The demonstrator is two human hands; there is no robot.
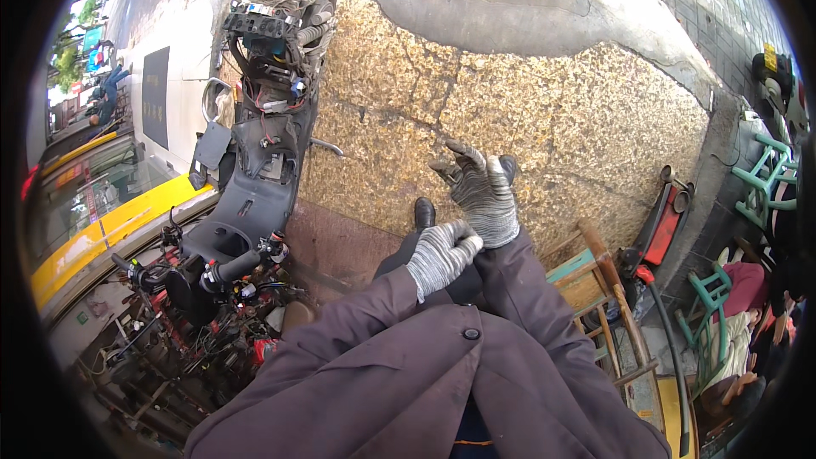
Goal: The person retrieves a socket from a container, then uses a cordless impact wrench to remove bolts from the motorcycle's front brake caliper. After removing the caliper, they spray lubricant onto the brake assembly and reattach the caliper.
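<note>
Both my hands wear grey striped knit gloves, and the right one's fingertips are stained dark. My left hand (443, 260) is closed at my right wrist, its thumb and fingers at the cuff of the right glove (500, 229). Held out just beyond it, my right hand (486, 194) has its fingers apart and slightly bent, with nothing in them. Dark sleeves cover both forearms. To the left stands a stripped electric scooter (270, 140), its wiring and connectors exposed at the far end.
A wooden chair (605, 276) stands close on my right, with a red floor jack (661, 234) beyond it. Green stools (769, 174) and seated people are at the far right. Jumbled parts and cables (183, 348) lie at lower left. A person (106, 98) is at far left.
</note>
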